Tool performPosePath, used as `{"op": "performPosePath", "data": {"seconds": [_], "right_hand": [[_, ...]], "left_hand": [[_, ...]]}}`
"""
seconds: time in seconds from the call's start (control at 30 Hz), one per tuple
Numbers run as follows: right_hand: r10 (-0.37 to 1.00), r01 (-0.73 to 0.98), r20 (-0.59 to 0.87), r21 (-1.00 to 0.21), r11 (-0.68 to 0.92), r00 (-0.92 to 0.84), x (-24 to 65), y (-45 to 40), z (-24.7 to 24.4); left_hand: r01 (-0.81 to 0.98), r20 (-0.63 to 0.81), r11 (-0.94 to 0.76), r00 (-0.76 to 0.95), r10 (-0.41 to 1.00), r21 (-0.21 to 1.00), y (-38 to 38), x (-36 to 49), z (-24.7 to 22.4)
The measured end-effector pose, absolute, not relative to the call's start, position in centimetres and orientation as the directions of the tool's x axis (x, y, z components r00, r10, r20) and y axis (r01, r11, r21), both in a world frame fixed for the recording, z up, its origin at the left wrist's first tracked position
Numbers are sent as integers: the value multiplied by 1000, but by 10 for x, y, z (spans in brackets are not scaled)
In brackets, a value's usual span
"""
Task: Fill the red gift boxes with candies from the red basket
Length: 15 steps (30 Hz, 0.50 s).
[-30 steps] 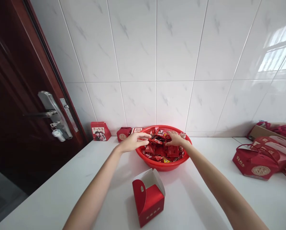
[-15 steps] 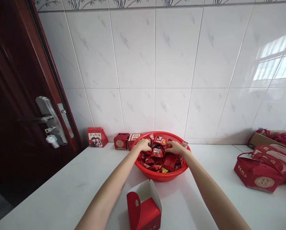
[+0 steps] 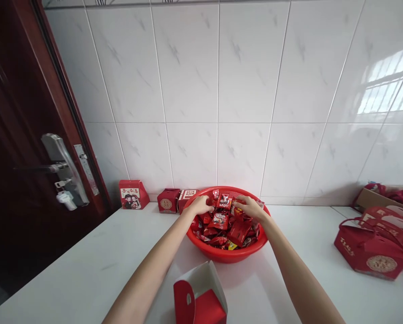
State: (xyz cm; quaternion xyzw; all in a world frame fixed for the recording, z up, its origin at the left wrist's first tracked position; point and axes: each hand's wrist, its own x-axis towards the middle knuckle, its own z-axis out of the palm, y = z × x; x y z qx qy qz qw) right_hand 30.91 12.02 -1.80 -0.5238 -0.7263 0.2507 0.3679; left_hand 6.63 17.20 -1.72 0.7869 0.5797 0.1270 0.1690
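Note:
My left hand [image 3: 200, 205] reaches over the left side of a red plastic basket [image 3: 226, 257] heaped with red-wrapped candies [image 3: 220, 221]. Its thumb and index finger are apart, and the other fingertips are hidden among the wrappers. On the right side of the heap, my right hand [image 3: 249, 208] is held with its fingers apart and slightly bent, close over a red and gold candy [image 3: 238, 210]. I see nothing clearly gripped in either hand. Nearer to me, between my forearms, stands a red gift box [image 3: 201, 297] with its top open and a white inside.
Small red boxes [image 3: 168, 200] stand along the tiled wall behind the basket, with a printed red box [image 3: 134, 195] farther left. At right are handled red boxes [image 3: 372, 249] and a carton [image 3: 373, 200] of red items. A brown door [image 3: 19, 135] is at left.
The view has tilted down a little. Both hands stay over the candies with slight finger movement; more of a red and gold candy shows under my right hand.

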Motion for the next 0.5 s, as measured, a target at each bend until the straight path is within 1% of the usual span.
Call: {"op": "performPosePath", "data": {"seconds": [0.1, 0.2, 0.43, 0.5], "right_hand": [[939, 560, 310, -755, 340, -152, 310, 118, -18], [938, 548, 317, -764, 340, -141, 311, 119, -20], [923, 516, 362, -770, 375, -131, 312, 122, -20], [919, 517, 380, -768, 378, -108, 312, 123, -19]], "left_hand": [[873, -53, -283, 329, 943, 398, 176, 65, -22], [874, -75, -277, 333, 940, 399, 178, 65, -23], [865, -154, -215, 313, 937, 453, 171, 68, -19], [867, -147, -211, 305, 941, 452, 169, 69, -17]]}}
